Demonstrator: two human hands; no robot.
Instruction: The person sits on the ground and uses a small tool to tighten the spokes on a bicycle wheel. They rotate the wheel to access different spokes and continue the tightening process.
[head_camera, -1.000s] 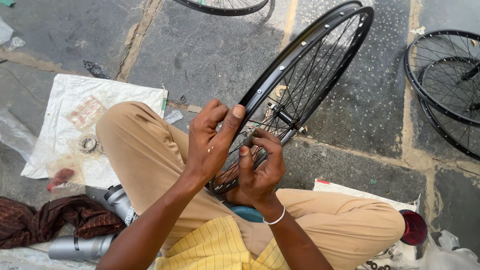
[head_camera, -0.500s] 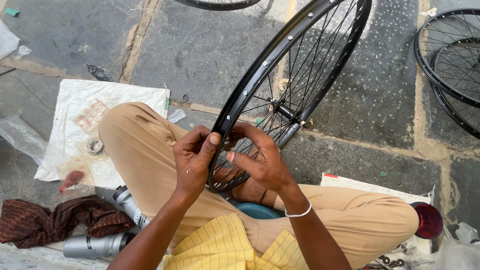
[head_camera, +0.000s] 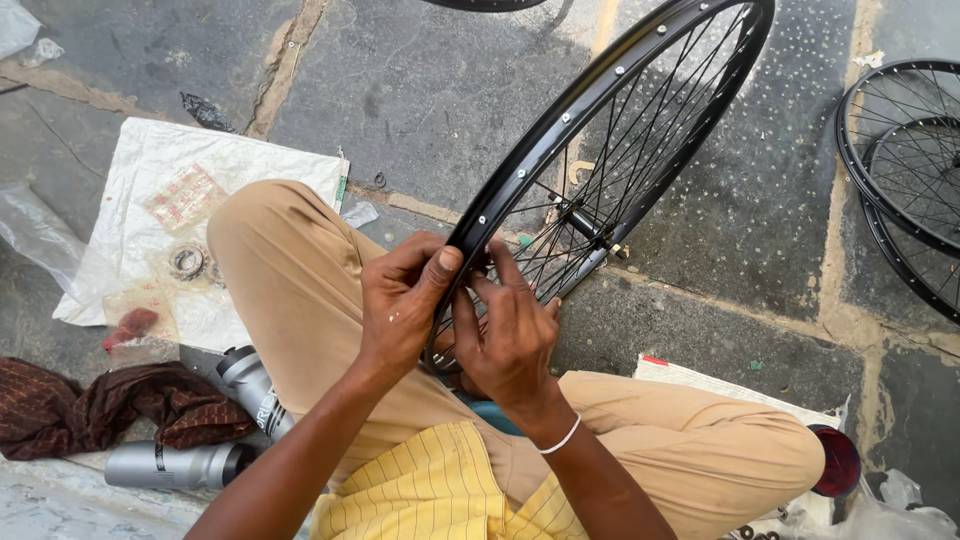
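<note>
shirt (head_camera: 430, 490): yellow, striped, bottom centre, nearest camera
legs (head_camera: 290, 290): tan trousers, crossed; left knee up at 10 o'clock of the hands, right leg stretched toward 4 o'clock
left hand (head_camera: 400, 300): fingers curled, thumb pressed on the near edge of the rim, gripping it
right hand (head_camera: 510, 335): just beside the left, at its 3 o'clock; fingers bent, tips at the spokes inside the rim; pinching something or not, cannot tell
wristband (head_camera: 560, 438): thin, white, on right wrist
wheel (head_camera: 600, 130): black rim, tilted on edge, near end between the hands above the lap, far end running out at 1 o'clock; row of silver nipples along the rim; hub (head_camera: 590, 225) at 1 o'clock of the hands
cylinders (head_camera: 200, 440): two grey metal ones at 8 o'clock, beside the left thigh
cloth (head_camera: 90, 410): brown, crumpled, at 8 o'clock, touching the cylinders
sheet (head_camera: 150, 170): white, on the floor at 10 o'clock, partly under the left knee; small metal ring (head_camera: 187, 262) and a red scrap (head_camera: 130, 325) on it
lid (head_camera: 838, 460): red, round, at 4 o'clock by the right knee
floor (head_camera: 420, 90): grey stone slabs, sandy joints
spare wheels (head_camera: 900, 170): two black ones flat on the floor at 2 o'clock, well apart from the hands
</note>
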